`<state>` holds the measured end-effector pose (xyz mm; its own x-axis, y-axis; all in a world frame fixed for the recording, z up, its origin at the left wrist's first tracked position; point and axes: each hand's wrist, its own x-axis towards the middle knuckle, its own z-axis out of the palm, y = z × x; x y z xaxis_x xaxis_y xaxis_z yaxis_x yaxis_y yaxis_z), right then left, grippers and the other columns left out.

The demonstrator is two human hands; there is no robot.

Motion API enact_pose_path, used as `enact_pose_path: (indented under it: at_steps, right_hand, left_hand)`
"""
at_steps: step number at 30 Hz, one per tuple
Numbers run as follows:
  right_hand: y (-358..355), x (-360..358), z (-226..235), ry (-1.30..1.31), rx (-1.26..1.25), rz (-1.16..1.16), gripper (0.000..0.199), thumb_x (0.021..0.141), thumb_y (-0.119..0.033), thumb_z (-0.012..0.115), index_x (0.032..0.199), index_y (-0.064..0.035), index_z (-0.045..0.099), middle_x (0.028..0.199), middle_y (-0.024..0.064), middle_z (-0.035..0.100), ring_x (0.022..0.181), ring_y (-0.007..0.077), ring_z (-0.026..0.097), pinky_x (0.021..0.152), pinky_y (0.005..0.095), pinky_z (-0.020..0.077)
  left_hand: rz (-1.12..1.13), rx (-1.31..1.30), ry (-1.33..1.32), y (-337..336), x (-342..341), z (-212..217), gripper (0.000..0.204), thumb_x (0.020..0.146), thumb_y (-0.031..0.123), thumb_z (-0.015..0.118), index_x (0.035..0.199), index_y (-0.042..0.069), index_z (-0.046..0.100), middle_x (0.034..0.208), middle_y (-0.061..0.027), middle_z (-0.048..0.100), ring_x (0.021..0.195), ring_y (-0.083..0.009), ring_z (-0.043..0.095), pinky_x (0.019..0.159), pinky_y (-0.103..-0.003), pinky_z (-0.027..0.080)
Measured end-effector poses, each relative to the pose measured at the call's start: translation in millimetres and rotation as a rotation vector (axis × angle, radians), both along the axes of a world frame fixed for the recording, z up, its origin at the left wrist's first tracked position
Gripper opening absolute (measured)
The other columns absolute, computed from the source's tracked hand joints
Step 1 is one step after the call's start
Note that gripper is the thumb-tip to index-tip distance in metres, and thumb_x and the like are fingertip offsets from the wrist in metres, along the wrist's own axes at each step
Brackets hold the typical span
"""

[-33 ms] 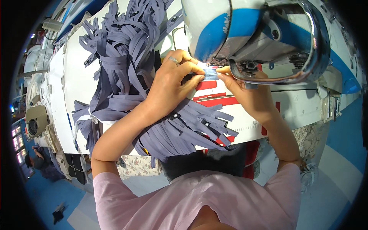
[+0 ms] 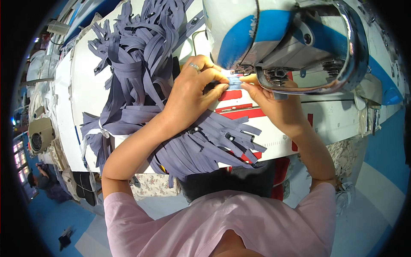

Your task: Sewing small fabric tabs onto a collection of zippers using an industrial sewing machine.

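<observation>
A short stretch of grey-blue zipper [image 2: 234, 83] lies lit up below the needle area of a white and blue sewing machine [image 2: 235, 36]. My left hand [image 2: 188, 90], with a ring on one finger, pinches its left end between thumb and fingers. At the other end, my right hand [image 2: 278, 105] grips the zipper with thumb and forefinger; its other fingers are partly hidden behind the machine's chrome-edged guard. Under my left forearm spreads a bundle of grey zippers [image 2: 192, 147] with dark sliders, tied with a white strip at its left.
A tangled heap of more grey zippers [image 2: 137, 51] covers the table's far left. Red tape strips [image 2: 244, 113] and a printed ruler scale mark the white tabletop [image 2: 329, 115]. Floral cloth [image 2: 158, 185] hangs below its edge. Another person [image 2: 47, 182] is at the far left.
My right thumb and forefinger have shifted slightly left along the zipper, closer to my left fingertips. My left hand and the zipper bundles look unmoved.
</observation>
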<state>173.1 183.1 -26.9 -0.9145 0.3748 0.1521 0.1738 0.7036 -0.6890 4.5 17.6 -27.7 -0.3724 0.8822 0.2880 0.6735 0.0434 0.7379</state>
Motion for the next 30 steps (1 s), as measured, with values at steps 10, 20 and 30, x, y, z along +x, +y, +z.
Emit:
enact_pose_path:
  at_steps: [10, 20, 30]
  right_hand:
    - [8, -9, -21, 0.143, 0.329, 0.025, 0.018, 0.087, -0.015, 0.077, 0.101, -0.0052, 0.074, 0.090, 0.0058, 0.074, 0.076, 0.0185, 0.071, 0.069, 0.0306, 0.0547]
    - [-4, -14, -20, 0.136, 0.634, -0.039, 0.021, 0.091, -0.021, 0.071, 0.111, -0.0150, 0.072, 0.092, -0.0019, 0.065, 0.084, 0.0140, 0.064, 0.073, 0.0287, 0.0491]
    - [-6, -13, -31, 0.149, 0.304, -0.062, 0.022, 0.086, -0.017, 0.075, 0.105, -0.0096, 0.069, 0.099, 0.0048, 0.063, 0.091, 0.0216, 0.059, 0.076, 0.0345, 0.0477]
  left_hand:
    - [0.016, -0.024, 0.034, 9, -8, 4, 0.015, 0.077, 0.009, 0.079, 0.089, 0.003, 0.072, 0.086, -0.0100, 0.052, 0.086, -0.0279, 0.055, 0.074, -0.038, 0.045]
    - [-0.016, -0.127, 0.070, 13, -15, 12, 0.023, 0.078, 0.017, 0.080, 0.093, 0.000, 0.074, 0.095, -0.0139, 0.053, 0.096, -0.0317, 0.052, 0.086, -0.040, 0.042]
    - [0.073, -0.170, 0.230, 14, -10, 0, 0.026, 0.079, 0.019, 0.080, 0.084, -0.003, 0.067, 0.098, -0.0133, 0.055, 0.097, -0.0317, 0.052, 0.083, -0.042, 0.041]
